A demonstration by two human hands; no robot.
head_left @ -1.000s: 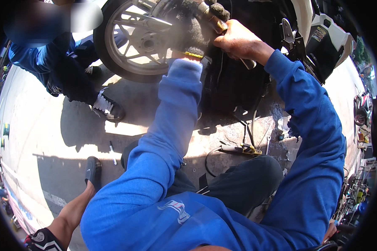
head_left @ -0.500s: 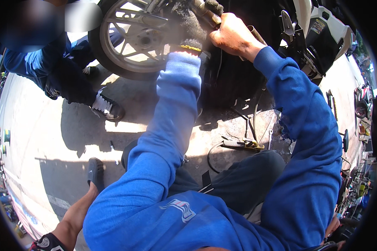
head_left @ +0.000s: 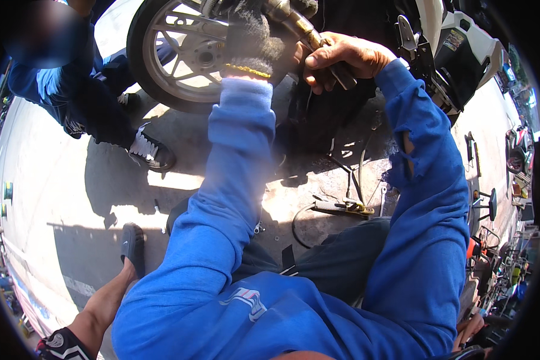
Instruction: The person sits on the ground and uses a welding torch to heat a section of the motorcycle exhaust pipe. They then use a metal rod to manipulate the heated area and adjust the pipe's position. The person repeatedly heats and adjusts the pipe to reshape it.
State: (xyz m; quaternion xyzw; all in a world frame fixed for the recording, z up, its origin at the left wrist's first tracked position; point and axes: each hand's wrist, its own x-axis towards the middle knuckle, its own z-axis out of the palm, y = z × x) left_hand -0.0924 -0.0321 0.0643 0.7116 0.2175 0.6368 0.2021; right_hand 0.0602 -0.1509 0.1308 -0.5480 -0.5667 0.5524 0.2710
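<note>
A grey knitted glove with a yellow cuff edge covers my left hand [head_left: 252, 42], which is at the upper end of a metal pipe [head_left: 299, 25] beside the wheel. Dark glove fingers show past the pipe's far side, so the hand appears wrapped round it. My bare right hand [head_left: 345, 57] grips the pipe's lower end, thumb on top and fingers curled beneath. The pipe slants down to the right and has a brownish-gold tint. Behind my left hand stands a motorcycle wheel [head_left: 186, 29] with pale spokes and a black tyre. The pipe's upper end is cut off by the picture's edge.
White and black motorcycle bodywork [head_left: 471, 51] rises at the upper right. A foot pump [head_left: 342, 206] with a hose and a wrench [head_left: 383, 198] lie on the concrete. A person in dark clothes [head_left: 102, 96] is at the left; another person's sandalled foot [head_left: 133, 249] is lower left.
My right hand has turned and opened its grip somewhat, now holding the pipe from its side with fingers curled below. My left gloved hand has shifted slightly left and up.
</note>
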